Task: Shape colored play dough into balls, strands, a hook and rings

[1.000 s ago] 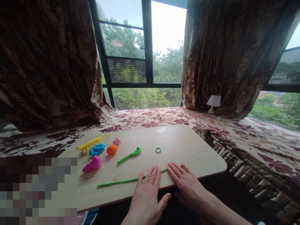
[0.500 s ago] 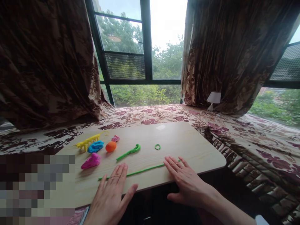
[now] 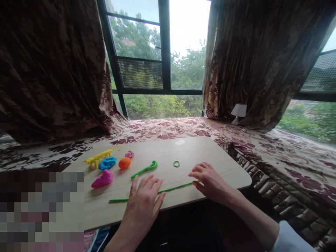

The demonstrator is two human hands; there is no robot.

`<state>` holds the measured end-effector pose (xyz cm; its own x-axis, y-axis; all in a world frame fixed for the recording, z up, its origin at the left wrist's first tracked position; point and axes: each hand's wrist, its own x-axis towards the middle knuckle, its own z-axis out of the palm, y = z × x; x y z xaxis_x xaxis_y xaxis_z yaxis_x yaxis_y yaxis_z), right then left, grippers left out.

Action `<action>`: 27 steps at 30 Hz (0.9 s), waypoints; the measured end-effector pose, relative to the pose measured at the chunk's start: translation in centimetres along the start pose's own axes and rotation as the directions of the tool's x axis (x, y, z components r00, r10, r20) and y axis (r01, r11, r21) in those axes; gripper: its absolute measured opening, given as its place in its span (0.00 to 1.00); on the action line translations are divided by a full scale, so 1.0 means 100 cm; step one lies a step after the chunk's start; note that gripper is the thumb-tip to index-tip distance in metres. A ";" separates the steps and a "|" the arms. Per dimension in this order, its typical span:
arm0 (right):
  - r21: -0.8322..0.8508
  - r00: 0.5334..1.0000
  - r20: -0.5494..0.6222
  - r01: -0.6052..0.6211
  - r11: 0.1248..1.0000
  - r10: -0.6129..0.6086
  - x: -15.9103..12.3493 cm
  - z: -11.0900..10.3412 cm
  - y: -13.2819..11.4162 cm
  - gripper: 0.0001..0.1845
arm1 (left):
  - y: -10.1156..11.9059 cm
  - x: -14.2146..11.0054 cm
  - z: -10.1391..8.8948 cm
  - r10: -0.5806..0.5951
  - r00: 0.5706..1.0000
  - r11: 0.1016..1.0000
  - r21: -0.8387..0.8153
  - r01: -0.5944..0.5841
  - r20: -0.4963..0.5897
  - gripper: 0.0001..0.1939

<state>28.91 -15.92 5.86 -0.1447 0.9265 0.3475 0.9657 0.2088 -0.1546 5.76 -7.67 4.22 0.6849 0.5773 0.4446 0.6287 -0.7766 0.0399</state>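
Note:
A long thin green clay strand (image 3: 175, 188) lies along the near edge of the light wooden board (image 3: 204, 150). My left hand (image 3: 144, 201) rests on the strand's left part, fingers stretched out flat. My right hand (image 3: 210, 178) is at the strand's right end, fingers curled and pinching it against the board. Farther back lie a thicker green clay piece with a hooked end (image 3: 145, 169) and a small green clay ring (image 3: 176, 163).
At the board's left lie clay lumps: pink (image 3: 102, 179), blue (image 3: 107, 162), yellow (image 3: 98, 159), an orange ball (image 3: 124, 162) and a small pink bit (image 3: 129, 154). Floral cloth (image 3: 275, 154), curtains and a small white lamp (image 3: 238, 112) surround the board.
My left hand slid left along the strand, then came back toward the middle. My right hand moved forward, and its flat fingers curled onto the strand's right end.

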 end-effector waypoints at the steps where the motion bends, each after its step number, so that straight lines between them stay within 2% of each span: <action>1: -0.002 1.000 0.009 0.019 1.000 -0.019 0.005 0.003 0.001 0.11 | 0.010 0.010 0.000 0.027 1.000 0.999 -0.037 -0.027 0.002 0.15; 4: -0.017 0.999 0.026 0.046 0.999 -0.046 0.016 0.019 -0.002 0.06 | 0.031 0.029 0.008 0.052 0.998 0.991 -0.128 -0.049 0.020 0.11; 7: -0.039 0.999 0.020 0.038 0.999 -0.037 0.021 0.028 -0.007 0.06 | 0.037 0.034 0.020 0.041 0.999 0.982 -0.184 -0.035 0.028 0.10; 17: -0.021 0.997 0.073 -0.019 1.000 0.020 0.027 0.024 -0.012 0.07 | 0.041 0.035 0.026 0.007 1.000 0.955 -0.298 -0.013 -0.020 0.09; 23: -0.048 0.998 0.062 -0.022 0.999 0.025 0.028 0.026 -0.017 0.10 | 0.043 0.036 0.034 -0.031 0.998 0.964 -0.264 0.018 -0.047 0.09; 25: -0.018 0.996 0.050 -0.072 0.997 0.073 0.029 0.030 -0.017 0.10 | 0.043 0.035 0.034 -0.038 0.998 0.966 -0.258 0.023 -0.053 0.09; 27: 0.127 0.979 0.001 -0.201 0.971 0.202 0.032 0.035 -0.014 0.09 | 0.043 0.034 0.034 -0.047 0.997 0.968 -0.250 0.031 -0.062 0.10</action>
<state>26.39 -12.16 3.93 0.0533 0.9500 0.3078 0.9396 0.0567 -0.3375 12.07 -8.22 2.90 0.6302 0.5968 0.4966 0.5371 -0.7970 0.2762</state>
